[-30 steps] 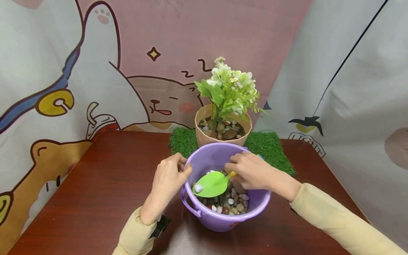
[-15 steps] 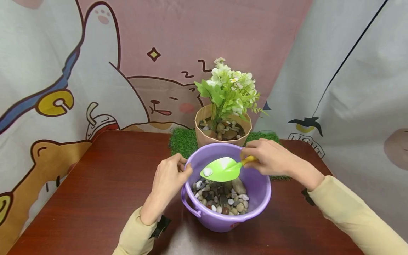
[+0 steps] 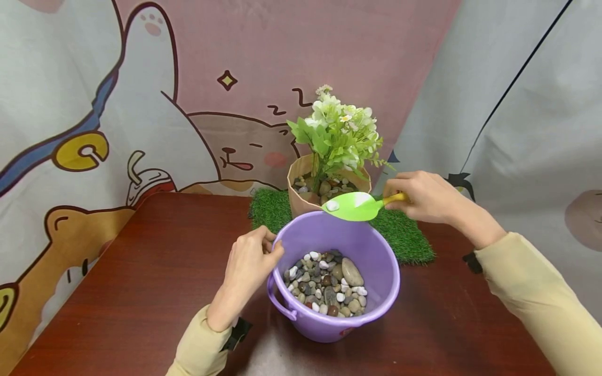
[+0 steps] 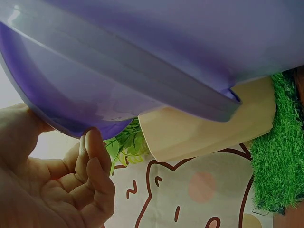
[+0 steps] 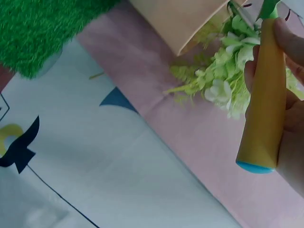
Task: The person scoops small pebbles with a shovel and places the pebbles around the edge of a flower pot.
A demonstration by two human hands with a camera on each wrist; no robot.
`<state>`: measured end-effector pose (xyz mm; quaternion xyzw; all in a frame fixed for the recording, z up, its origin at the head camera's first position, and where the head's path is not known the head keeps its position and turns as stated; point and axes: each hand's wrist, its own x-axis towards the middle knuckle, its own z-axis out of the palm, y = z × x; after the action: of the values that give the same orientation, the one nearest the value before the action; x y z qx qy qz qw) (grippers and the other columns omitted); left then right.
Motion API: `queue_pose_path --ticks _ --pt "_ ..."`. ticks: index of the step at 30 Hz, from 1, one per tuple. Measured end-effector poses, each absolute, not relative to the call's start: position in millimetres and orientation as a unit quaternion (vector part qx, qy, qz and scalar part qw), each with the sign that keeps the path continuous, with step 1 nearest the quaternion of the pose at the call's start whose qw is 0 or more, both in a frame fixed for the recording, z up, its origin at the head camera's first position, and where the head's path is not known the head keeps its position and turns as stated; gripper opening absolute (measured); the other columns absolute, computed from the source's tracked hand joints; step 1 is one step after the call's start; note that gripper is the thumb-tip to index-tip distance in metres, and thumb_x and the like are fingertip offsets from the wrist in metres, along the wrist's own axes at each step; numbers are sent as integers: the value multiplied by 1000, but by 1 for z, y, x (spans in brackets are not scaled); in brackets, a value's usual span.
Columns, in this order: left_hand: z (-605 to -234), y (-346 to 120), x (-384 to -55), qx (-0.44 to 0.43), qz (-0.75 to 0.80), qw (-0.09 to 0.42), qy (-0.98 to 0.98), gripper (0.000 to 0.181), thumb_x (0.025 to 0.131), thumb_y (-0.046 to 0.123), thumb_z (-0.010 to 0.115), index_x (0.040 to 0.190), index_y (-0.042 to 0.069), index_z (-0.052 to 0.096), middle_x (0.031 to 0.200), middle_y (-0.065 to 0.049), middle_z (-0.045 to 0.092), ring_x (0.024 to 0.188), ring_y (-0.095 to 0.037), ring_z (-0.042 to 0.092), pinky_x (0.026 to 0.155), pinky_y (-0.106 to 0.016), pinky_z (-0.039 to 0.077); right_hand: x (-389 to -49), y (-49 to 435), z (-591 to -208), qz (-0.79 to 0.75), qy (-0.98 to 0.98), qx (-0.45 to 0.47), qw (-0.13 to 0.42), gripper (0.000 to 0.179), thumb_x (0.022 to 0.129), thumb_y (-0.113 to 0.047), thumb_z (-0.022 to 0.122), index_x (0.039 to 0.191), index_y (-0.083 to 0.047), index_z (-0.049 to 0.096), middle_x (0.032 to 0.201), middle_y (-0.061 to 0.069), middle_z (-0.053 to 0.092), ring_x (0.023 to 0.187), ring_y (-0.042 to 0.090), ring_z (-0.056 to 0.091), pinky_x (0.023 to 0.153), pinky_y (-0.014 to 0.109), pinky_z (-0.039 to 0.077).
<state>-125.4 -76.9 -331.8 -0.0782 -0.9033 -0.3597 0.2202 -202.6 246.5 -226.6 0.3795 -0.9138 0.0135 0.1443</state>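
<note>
My right hand (image 3: 423,196) grips the yellow handle (image 5: 263,95) of a small trowel with a bright green blade (image 3: 359,209). On the blade's tip lies one white pebble (image 3: 332,206). The trowel is above the far rim of a purple bucket (image 3: 388,308) and overlaps the front of a beige flowerpot (image 3: 301,202) in the head view. Inside the bucket is a layer of mixed pebbles (image 3: 324,287), with one larger oval stone (image 3: 351,272). My left hand (image 3: 249,266) pinches the bucket's left rim between thumb and fingers, as the left wrist view also shows.
The flowerpot, holding stones and white-flowered greenery (image 3: 345,130), stands behind the bucket on a green artificial-grass mat (image 3: 406,240). Beneath everything is a dark red-brown table (image 3: 188,250). A printed cartoon curtain (image 3: 263,52) hangs close behind. The bucket's handle (image 3: 282,305) hangs down at its left.
My right hand has lifted the trowel with the white pebble out of the bucket, up and to the right, toward the flowerpot. The left hand and the bucket have stayed in place.
</note>
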Motion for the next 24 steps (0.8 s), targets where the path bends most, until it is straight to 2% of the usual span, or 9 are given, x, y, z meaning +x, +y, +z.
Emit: queue_pose_path --ticks 7,13,17,24 --pt "-331 -77 -125 -78 -358 219 -904 9 76 16 67 79 8 68 67 -3 66 57 -15 58 55 -28 45 -219 244 -220 -40 -928 335 160 14 78 -20 74 77 -18 60 69 -1 56 52 12 50 46 30 40" --pt "-331 -77 -125 -82 -357 220 -904 8 76 16 67 79 8 67 67 -3 66 58 -15 58 55 -28 45 -228 242 -223 -103 -899 353 237 17 73 -17 77 83 -14 64 72 6 58 64 25 55 61 40 39" --pt "-331 -77 -125 -83 -356 222 -904 8 76 16 67 79 8 67 67 -3 66 58 -15 58 55 -28 45 -230 240 -225 -138 -879 361 278 19 73 -14 76 87 -11 64 79 10 61 72 30 58 62 39 36" --pt "-331 -77 -125 -83 -355 223 -904 8 76 16 67 79 8 67 67 -3 66 57 -15 57 54 -28 45 -226 236 -230 -161 -873 355 294 21 72 -7 74 91 -8 64 79 12 61 70 31 56 62 40 38"
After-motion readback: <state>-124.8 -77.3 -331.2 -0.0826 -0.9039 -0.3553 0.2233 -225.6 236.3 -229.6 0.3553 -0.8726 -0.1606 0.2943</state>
